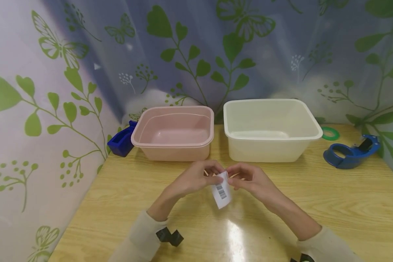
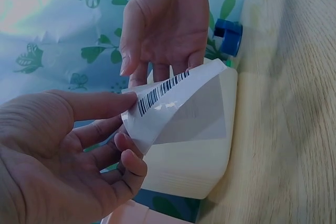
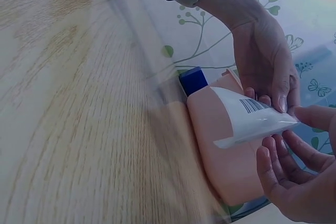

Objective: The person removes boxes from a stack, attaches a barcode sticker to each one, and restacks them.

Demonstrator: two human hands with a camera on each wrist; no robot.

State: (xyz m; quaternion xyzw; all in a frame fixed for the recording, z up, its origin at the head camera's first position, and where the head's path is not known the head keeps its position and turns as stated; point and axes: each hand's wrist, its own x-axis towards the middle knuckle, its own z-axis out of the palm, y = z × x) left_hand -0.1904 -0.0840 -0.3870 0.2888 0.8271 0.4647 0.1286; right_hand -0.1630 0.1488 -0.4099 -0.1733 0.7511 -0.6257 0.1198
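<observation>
At frame centre, the left hand and right hand pinch the barcoded white packet, while the pink tub and cream tub bound movement above, the blue tape dispenser stands right, and the desk extends to the lower edge.
</observation>
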